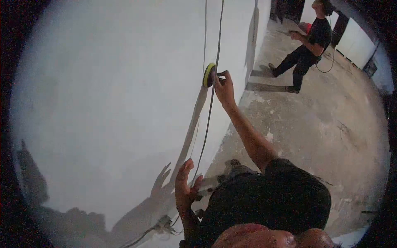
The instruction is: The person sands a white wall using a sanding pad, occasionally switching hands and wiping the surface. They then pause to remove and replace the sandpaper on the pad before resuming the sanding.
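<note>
A round hand-sanding pad [208,75] with a bright yellow-green edge and a dark back stands against the pale wall [107,103]. My right hand [223,87] grips its back, with that arm stretched far forward. A dark cord [211,101] hangs down along the wall, passing in front of the pad close to my fingers. Lower down, my left hand [187,184] is raised beside the wall near the cord. Its fingers and thumb are apart, and I see nothing held in it.
Worn concrete floor [297,128] stretches to the right. Another person [310,49] in dark clothes stands farther back near the wall, forearms raised. At the wall's base lies a small grey object with wires [164,223]. Shadows of my arms fall across the wall.
</note>
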`<state>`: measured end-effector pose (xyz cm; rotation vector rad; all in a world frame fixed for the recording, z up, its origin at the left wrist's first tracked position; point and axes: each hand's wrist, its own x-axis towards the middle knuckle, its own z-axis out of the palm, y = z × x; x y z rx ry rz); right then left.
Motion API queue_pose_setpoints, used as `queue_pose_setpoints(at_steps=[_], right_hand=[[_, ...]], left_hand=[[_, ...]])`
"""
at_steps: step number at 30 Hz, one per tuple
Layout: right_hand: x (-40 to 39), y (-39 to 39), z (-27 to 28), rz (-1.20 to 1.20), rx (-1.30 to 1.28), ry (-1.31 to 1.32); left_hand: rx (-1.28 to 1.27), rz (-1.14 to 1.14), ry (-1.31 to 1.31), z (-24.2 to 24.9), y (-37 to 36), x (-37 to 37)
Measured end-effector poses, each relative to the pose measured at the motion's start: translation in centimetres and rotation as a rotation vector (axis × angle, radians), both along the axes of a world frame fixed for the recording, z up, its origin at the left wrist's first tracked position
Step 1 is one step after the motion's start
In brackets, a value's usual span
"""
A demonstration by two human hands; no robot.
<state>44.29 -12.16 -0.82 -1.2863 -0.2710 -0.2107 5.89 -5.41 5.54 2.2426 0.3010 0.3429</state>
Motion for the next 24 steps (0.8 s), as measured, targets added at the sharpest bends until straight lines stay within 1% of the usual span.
queue_pose_setpoints(at_steps=[1, 3, 4, 6, 7, 9, 10, 11, 12, 13, 15, 16, 17, 18, 19, 20, 22, 23, 24], right_hand=[[0.6, -0.2, 0.1, -0.011, -0.005, -0.009], [2.6, -1.1, 0.7, -0.013, -0.192, 0.138], [4.4, -1.3, 0.6, -0.011, -0.106, 0.114], [6.6, -1.8, 1.1, -0.051, -0.121, 0.165], [6.3, -2.0, 1.0, -0.056, -0.117, 0.162], [4.6, -1.8, 0.0, -0.022, -0.252, 0.123], [4.3, -0.8, -3.9, 0.040, -0.074, 0.020], [2.3, -0.7, -4.0, 0.033, -0.163, 0.003], [-1.5, 1.0, -9.7, 0.019, -0.299, -0.019], [-2.5, 2.0, -12.3, 0.016, -0.303, -0.024], [-3.6, 2.8, -13.2, -0.116, -0.278, -0.166], [-2.9, 3.2, -14.7, -0.113, -0.277, -0.162], [-2.0, 3.6, -16.1, -0.123, -0.248, -0.191], [-2.2, 3.8, -16.2, -0.130, -0.221, -0.219], [-2.8, 2.9, -16.0, -0.006, -0.159, -0.136], [-3.1, 3.1, -15.8, 0.003, -0.156, -0.133], [-2.3, 3.3, -16.1, 0.269, 0.442, 0.101], [-1.8, 3.8, -16.8, 0.096, 0.052, -0.123], [-1.6, 3.7, -15.9, 0.096, 0.053, -0.122]], left_hand=[[-0.005, -0.011, -0.009, -0.2, 0.2, 0.1], [0.065, -0.042, 0.015, -0.1, -0.1, 0.0], [0.055, -0.050, 0.014, -0.4, -0.3, 0.0], [0.023, -0.052, 0.082, -0.8, -0.5, 0.5], [0.027, -0.057, 0.079, -0.8, -0.5, 0.7], [-0.028, -0.089, 0.074, -0.9, -0.6, 1.1], [-0.026, -0.086, 0.070, -1.4, -0.4, 1.3], [-0.085, -0.085, 0.042, -2.1, -0.3, 1.3], [-0.189, -0.091, 0.006, -8.9, 2.1, -1.0], [-0.193, -0.094, 0.000, -11.9, 3.0, -1.4], [-0.116, -0.131, -0.002, -13.1, 3.6, -1.2], [-0.115, -0.127, 0.003, -13.5, 3.8, -1.0], [-0.029, -0.138, -0.043, -13.8, 4.0, -1.0], [0.056, -0.146, -0.088, -14.0, 4.0, -1.2], [0.055, -0.134, -0.079, -13.5, 3.8, -1.2], [0.051, -0.126, -0.075, -13.1, 3.7, -1.1], [0.046, -0.117, -0.069, -12.4, 2.9, -1.2], [-0.062, -0.100, -0.100, -13.2, 2.8, -1.2], [-0.171, -0.083, -0.132, -13.6, 2.8, -1.2]])
